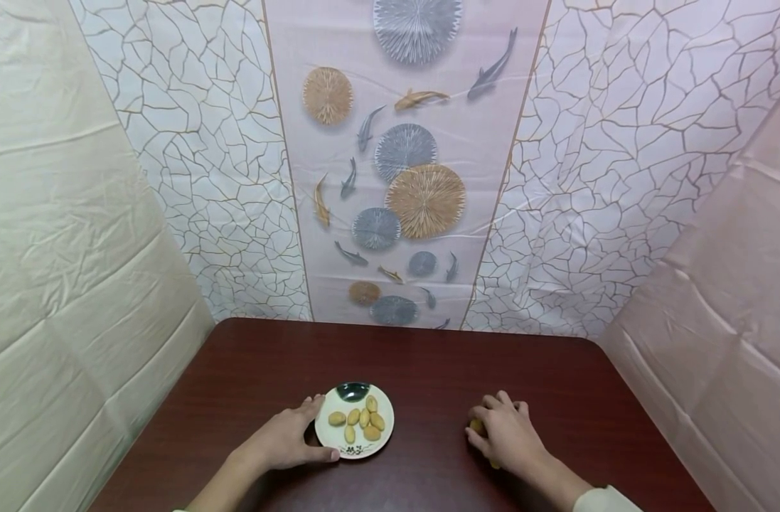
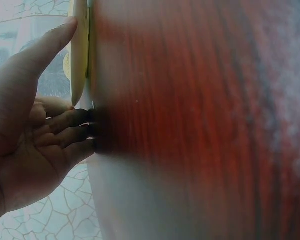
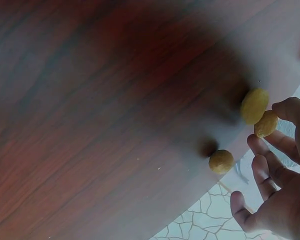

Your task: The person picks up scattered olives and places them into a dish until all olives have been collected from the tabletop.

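Yellow oval pieces (image 1: 372, 432) sit clustered on a small pale plate (image 1: 328, 434), its rim marked by a dark green patch at the far side and a floral motif at the near one, on a dark reddish-brown table (image 1: 428, 370). At the plate's left edge, a person's left hand (image 1: 291, 435) rests with thumb and fingers spread apart, the thumb touching the rim. Well to the right of the plate, the right hand (image 1: 506, 432) curls thumb and forefinger around one yellow piece (image 3: 266, 124); how firm the pinch is cannot be told. A second piece (image 3: 255, 106) appears directly alongside it, though whether the two touch is unclear, and a third piece (image 3: 221, 161) lies on the table nearby, also right of the plate. A pale sleeve (image 1: 604, 500) covers the right forearm. Beyond the plate hangs a backdrop (image 1: 396, 153) patterned with fish and round shapes.
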`<state>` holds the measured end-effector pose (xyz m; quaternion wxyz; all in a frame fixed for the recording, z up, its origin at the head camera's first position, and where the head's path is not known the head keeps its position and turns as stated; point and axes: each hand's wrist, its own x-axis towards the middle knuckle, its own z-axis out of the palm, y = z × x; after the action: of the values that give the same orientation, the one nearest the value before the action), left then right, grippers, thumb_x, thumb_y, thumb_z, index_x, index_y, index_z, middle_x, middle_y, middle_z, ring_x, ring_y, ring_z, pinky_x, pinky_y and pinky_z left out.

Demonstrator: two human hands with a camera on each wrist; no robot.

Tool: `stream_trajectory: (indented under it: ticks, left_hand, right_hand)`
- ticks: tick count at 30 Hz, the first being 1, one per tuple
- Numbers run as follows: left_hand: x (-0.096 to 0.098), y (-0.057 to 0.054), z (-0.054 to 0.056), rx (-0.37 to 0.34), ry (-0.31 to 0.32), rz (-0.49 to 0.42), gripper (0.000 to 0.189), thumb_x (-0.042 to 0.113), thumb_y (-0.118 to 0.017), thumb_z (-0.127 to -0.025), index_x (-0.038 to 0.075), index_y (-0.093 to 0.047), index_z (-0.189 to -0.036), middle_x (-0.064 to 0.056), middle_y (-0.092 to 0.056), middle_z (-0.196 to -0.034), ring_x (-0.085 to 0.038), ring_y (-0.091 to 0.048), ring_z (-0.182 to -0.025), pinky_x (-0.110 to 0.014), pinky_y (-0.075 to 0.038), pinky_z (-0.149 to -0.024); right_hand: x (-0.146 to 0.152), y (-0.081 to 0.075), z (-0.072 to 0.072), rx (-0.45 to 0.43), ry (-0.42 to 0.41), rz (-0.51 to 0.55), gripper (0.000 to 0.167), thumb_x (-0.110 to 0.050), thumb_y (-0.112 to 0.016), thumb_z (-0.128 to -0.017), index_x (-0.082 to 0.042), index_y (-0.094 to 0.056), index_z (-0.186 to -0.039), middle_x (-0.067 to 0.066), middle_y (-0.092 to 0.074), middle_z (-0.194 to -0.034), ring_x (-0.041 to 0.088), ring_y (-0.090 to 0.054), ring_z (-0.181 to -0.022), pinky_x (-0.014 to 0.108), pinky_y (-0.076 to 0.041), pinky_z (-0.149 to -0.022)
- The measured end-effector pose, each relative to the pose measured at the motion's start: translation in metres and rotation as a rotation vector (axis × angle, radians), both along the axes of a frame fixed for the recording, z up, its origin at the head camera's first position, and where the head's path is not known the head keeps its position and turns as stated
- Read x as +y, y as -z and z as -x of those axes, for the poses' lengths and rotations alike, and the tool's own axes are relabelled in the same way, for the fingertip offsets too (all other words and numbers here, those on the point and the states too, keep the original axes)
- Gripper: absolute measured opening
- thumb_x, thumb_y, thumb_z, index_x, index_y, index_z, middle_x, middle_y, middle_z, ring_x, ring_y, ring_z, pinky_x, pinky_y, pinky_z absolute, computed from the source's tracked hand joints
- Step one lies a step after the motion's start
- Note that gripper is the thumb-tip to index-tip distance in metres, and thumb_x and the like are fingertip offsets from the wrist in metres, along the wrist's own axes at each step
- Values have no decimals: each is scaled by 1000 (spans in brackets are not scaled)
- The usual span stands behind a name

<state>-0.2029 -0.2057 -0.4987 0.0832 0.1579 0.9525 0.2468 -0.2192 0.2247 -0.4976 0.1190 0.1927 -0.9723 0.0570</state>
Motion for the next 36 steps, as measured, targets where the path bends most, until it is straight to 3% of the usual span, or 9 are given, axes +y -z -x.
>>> stream_trajectory:
  ticks: [15, 25, 36]
  left_hand:
    - [1, -3, -1, 2, 5, -14, 122, 68, -89, -82, -6, -41, -167, -32, -46, -169, -54, -49, -155, -72, -44, -122]
    - [1, -2, -1, 4, 13, -18, 122, 67, -89, -83, -6, -41, -167, -31, -46, -170, -52, -48, -156, -72, -43, -122]
    - [0, -1, -1, -5, 3, -28, 122, 67, -89, -82, -6, -41, -167, -32, -45, -170, -54, -49, -155, -72, -43, -122]
  right_hand:
    - [-14, -6, -4, 92, -97, 33, 16, -32, -91, -90, -21, -81, -98, -9, -70, -99, 12, -51, -94, 46, -46, -81]
    - [-27, -5, -5, 183, -217, 86, 17, -29, -92, -88, -22, -81, -98, -11, -69, -95, 10, -51, -91, 50, -50, -81]
    - [-47, -8, -6, 188, -284, 104, 17, -30, -91, -89, -21, -82, -101, -10, -70, -98, 11, -53, -93, 46, -49, -81]
